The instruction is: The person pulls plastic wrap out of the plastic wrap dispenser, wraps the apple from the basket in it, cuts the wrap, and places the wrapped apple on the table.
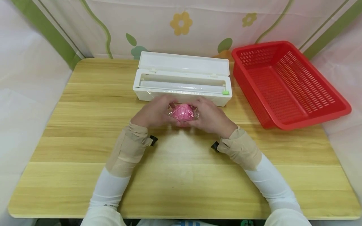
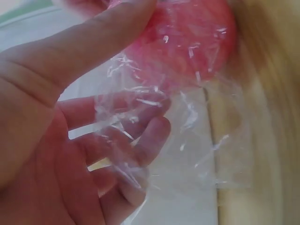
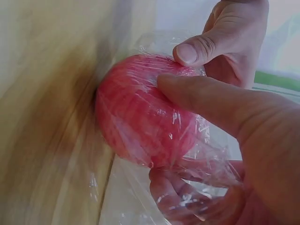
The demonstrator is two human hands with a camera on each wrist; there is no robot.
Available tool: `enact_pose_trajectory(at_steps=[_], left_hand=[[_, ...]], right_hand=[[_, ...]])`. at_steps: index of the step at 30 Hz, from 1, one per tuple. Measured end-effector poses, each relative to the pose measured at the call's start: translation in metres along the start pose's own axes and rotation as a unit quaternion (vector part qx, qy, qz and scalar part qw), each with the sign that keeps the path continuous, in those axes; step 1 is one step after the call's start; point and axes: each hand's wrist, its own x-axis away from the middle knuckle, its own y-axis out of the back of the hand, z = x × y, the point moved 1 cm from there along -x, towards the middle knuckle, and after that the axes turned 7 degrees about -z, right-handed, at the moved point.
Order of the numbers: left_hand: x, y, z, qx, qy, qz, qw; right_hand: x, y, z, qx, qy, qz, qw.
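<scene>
A round, pink-red, apple-like fruit (image 3: 140,110) is covered in clear, crinkled cling film (image 2: 187,112). Both hands hold it just in front of the white box at the middle of the table. My left hand (image 1: 156,111) grips it from the left, thumb on top and fingers below among the loose film. From the right, my right hand (image 1: 209,114) holds it the same way, its thumb pressing the top and its fingers curled under the film. The thumbs lie close together. In the head view the fruit (image 1: 183,113) partly hides behind the fingers.
Behind the hands stands a white cling film box (image 1: 182,97), lid (image 1: 183,62) raised, with a roll (image 1: 181,86) inside and a green slider (image 1: 225,92) at its right end. A red plastic basket (image 1: 268,114) sits at the back right of the wooden table (image 1: 85,135).
</scene>
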Motion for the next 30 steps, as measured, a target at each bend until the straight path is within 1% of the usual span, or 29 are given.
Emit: enact_pose_trajectory(at_steps=[3, 5, 6, 8, 11, 15, 18, 21, 24, 27, 30], left_hand=[[0.001, 0.004, -0.001, -0.019, 0.015, -0.005, 0.9997], [0.003, 0.006, -0.002, -0.036, 0.011, -0.011, 0.9992], [0.004, 0.007, -0.003, -0.042, 0.005, -0.017, 0.9990], [0.007, 0.008, -0.005, -0.062, -0.011, -0.029, 0.9976], [0.009, 0.006, -0.010, -0.086, -0.047, -0.052, 0.9938], [0.008, -0.004, -0.017, -0.108, -0.096, -0.076, 0.9866], [0.005, -0.011, -0.018, -0.122, -0.113, -0.093, 0.9816], [0.002, -0.014, -0.016, -0.139, -0.115, -0.110, 0.9775], [-0.002, -0.015, -0.013, -0.157, -0.104, -0.120, 0.9747], [-0.003, -0.015, -0.012, -0.174, -0.094, -0.121, 0.9727], [-0.005, -0.014, -0.011, -0.174, -0.088, -0.119, 0.9735]], right_hand=[[-0.004, 0.000, -0.001, -0.014, 0.020, -0.006, 0.9997], [-0.006, 0.001, -0.002, -0.024, 0.019, -0.008, 0.9995], [-0.006, 0.001, -0.002, -0.027, 0.012, -0.007, 0.9995], [-0.007, 0.003, -0.003, -0.030, -0.005, -0.007, 0.9995], [-0.008, 0.005, -0.004, -0.028, -0.028, -0.002, 0.9992], [-0.010, 0.007, -0.005, -0.018, -0.041, 0.004, 0.9990], [-0.011, 0.008, -0.006, -0.010, -0.044, 0.004, 0.9990], [-0.012, 0.008, -0.007, -0.005, -0.039, -0.001, 0.9992], [-0.012, 0.008, -0.008, -0.003, -0.028, -0.008, 0.9996], [-0.011, 0.010, -0.008, -0.006, -0.017, -0.009, 0.9998], [-0.009, 0.015, -0.008, -0.012, -0.016, -0.007, 0.9998]])
